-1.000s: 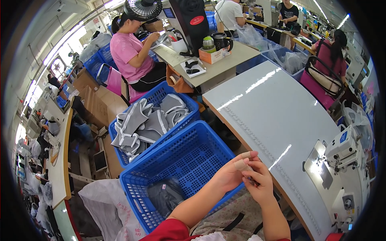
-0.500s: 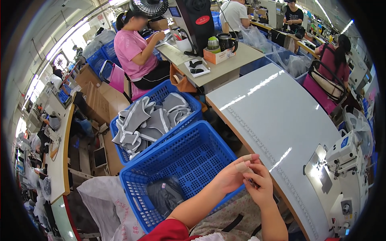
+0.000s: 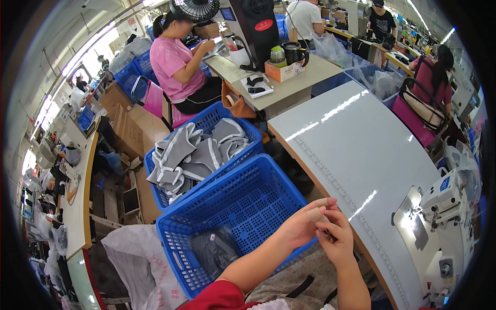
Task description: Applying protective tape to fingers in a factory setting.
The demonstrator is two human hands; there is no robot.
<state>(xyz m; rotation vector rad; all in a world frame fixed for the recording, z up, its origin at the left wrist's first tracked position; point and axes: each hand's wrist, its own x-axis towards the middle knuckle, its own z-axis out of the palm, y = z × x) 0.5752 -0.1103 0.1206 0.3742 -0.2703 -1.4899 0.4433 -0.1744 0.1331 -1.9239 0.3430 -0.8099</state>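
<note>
Over the front right of the near blue basket (image 3: 274,178), my two hands meet. My left hand (image 3: 299,227) has its fingers stretched out to the right; beige tape (image 3: 316,213) wraps at least two of them. Against these taped fingers, my right hand (image 3: 338,240) is closed, thumb and fingers pressed together. A small dark thing (image 3: 328,236) shows inside its curl, too little of it to name. In the basket lies a dark bundle in clear plastic (image 3: 214,250). Behind it, a second blue basket (image 3: 253,137) holds grey cut pieces (image 3: 199,155) with white edging.
To my right stands a white-topped table (image 3: 356,139) with a sewing machine (image 3: 444,199). A white sack (image 3: 134,253) stands left of the near basket. A co-worker in pink (image 3: 178,64) sits beyond the baskets, by a desk (image 3: 320,67) with a mug and a bottle.
The whole view has shifted slightly, so things sit a little further right. My hands keep the same hold, left fingers stretched and right hand closed against them.
</note>
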